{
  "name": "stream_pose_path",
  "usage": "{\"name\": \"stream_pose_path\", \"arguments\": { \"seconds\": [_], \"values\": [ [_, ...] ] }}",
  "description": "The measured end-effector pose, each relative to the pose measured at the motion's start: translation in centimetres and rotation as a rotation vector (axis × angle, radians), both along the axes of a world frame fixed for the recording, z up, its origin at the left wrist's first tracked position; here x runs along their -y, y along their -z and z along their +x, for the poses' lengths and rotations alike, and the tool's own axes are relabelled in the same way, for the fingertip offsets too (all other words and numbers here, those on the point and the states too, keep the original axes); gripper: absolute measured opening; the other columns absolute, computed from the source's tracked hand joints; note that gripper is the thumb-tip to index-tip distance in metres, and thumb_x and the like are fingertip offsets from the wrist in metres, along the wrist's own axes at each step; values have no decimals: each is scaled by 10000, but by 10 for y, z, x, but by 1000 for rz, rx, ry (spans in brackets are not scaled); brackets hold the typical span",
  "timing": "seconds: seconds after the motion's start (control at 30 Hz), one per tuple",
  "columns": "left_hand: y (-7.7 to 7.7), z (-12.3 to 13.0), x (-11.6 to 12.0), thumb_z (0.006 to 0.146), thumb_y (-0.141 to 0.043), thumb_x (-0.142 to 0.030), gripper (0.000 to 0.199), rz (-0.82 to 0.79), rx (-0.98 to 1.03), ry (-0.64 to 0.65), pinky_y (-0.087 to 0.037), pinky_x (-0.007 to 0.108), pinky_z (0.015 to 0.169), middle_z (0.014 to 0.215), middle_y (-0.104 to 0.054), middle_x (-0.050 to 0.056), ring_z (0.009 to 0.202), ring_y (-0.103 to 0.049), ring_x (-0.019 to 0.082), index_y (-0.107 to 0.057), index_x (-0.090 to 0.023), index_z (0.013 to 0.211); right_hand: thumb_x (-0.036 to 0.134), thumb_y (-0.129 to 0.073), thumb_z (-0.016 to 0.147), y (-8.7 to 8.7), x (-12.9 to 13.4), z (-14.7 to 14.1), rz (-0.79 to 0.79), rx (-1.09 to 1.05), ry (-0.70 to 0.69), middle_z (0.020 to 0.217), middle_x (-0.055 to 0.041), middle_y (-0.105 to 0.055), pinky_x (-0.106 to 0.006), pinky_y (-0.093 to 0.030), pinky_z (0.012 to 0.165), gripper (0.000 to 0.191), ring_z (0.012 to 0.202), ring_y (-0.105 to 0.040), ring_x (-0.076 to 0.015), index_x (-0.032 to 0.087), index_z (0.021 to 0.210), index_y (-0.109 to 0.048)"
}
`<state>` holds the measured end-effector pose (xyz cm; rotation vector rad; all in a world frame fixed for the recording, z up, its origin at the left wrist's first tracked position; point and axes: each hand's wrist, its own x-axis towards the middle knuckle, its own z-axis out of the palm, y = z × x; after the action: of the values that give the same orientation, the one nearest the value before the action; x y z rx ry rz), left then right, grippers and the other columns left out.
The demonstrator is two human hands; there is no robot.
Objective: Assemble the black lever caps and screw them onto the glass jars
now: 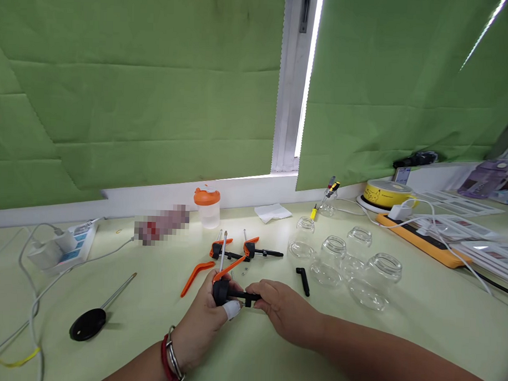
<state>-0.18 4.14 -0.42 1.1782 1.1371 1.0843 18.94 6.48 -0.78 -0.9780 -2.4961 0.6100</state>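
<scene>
My left hand (205, 322), with white tape on one finger, is wrapped round a black and orange crank part (220, 292) with a metal rod pointing up. The fingers of my right hand (281, 311) pinch the black arm (250, 297) at the right end of that part. Beyond my hands lie two similar assemblies, one on the left (216, 250) and one on the right (250, 248). A loose orange handle (196, 277) rests left of them, with tiny metal nuts (245, 272) nearby. To the right lies a short black handle (303, 281).
Several clear glass jars (332, 260) stand at the right. An orange-lidded cup (207, 205) is near the wall. A black disc with a rod (88, 324), cables and a power strip (79, 245) lie left. An orange strip (423, 241) is far right.
</scene>
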Motion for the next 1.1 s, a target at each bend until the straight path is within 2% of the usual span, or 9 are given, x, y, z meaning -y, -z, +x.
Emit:
{"name": "stream_pose_path", "arguments": {
  "seconds": [0.4,0.63,0.87,1.0,1.1],
  "values": [
    [-4,0,1,677,-654,-144,319,-10,10,10,-417,265,738,902,-587,-18,884,-535,161,-476,-236,925,169,-359,925,10,4,-2,37,-69,-18,1032,-120,-630,-352,-465,846,306,934,-580,-217,135,1186,-513],
    [-5,2,3,694,-638,-125,316,-17,27,34,-408,252,706,902,-554,-8,867,-514,151,-455,-224,931,190,-362,929,17,3,-1,4,-173,-4,1061,-107,-634,-358,-462,854,306,958,-577,-215,149,1189,-519],
    [-4,0,2,670,-642,-112,327,-21,31,37,-406,232,645,882,-543,-20,813,-505,137,-464,-226,920,207,-367,933,17,6,-4,-25,-211,0,1059,-98,-634,-349,-459,852,302,951,-576,-205,158,1187,-523],
    [-5,2,4,682,-652,-126,339,0,41,11,-435,287,787,928,-559,-5,877,-540,154,-471,-227,950,221,-325,939,17,6,-6,-4,-178,-18,986,-116,-626,-363,-470,790,363,857,-570,-210,152,1247,-505],
    [-6,5,9,686,-694,-185,523,4,57,-42,-444,349,849,1087,-537,50,976,-552,195,-396,-254,1111,219,-328,930,14,7,-9,-29,-191,-27,938,-114,-621,-353,-464,747,365,806,-558,-203,143,1227,-527]
  ]
}}
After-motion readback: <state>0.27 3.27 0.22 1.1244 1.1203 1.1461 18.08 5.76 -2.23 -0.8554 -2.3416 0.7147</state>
